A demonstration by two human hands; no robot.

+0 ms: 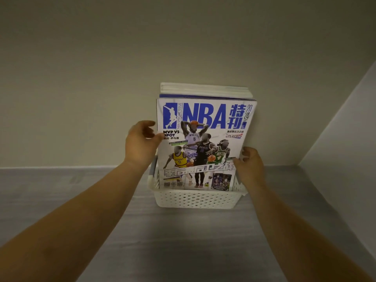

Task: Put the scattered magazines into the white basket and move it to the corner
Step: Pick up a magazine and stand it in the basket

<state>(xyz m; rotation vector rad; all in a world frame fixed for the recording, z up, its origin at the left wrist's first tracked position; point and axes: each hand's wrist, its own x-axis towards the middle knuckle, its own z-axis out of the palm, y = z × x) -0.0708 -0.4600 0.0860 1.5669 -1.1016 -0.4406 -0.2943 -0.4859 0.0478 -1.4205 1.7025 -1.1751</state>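
Note:
A white perforated basket (195, 199) stands on the grey floor close to a pale wall. Several magazines stand upright in it, leaning back toward the wall. The front magazine (205, 127) has a blue and white NBA cover with basketball players. Behind it the white page edges of the other magazines (203, 89) show at the top. My left hand (140, 143) is at the front magazine's left edge, thumb on the cover and fingers curled behind it. My right hand (249, 163) holds the stack's lower right edge, just above the basket's rim.
The pale wall (101, 78) runs behind the basket. A second wall (345, 129) slants in at the right and meets it in a corner. Grey wood-look floor (183, 241) stretches toward me between my two forearms.

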